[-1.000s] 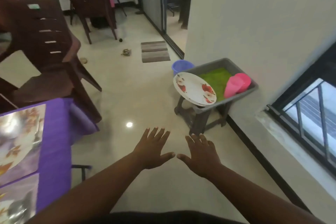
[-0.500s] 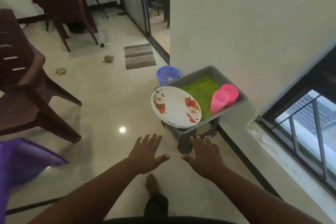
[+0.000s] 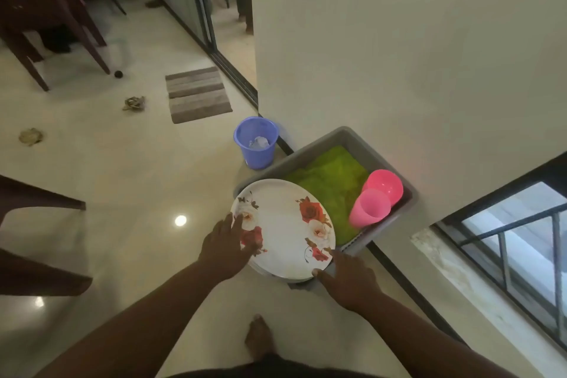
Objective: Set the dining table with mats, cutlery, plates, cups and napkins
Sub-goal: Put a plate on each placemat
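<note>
A white plate with red and white roses lies on top of a grey plastic bin, with more plate rims showing under its near edge. My left hand holds the plate's left rim, thumb on top of it. Against the near right rim rests my right hand, thumb and fingers spread along the edge. A green cloth lines the bin. Two pink cups lie on their sides at the bin's right end.
A blue bucket stands on the floor just beyond the bin, against the wall corner. A striped doormat lies by the sliding door. Dark brown chairs stand at the left. A barred window is low on the right.
I have stepped closer to the bin. Both hands moved forward from mid-air onto the plate's rim, the left taking hold of it. The purple table has left the view.
</note>
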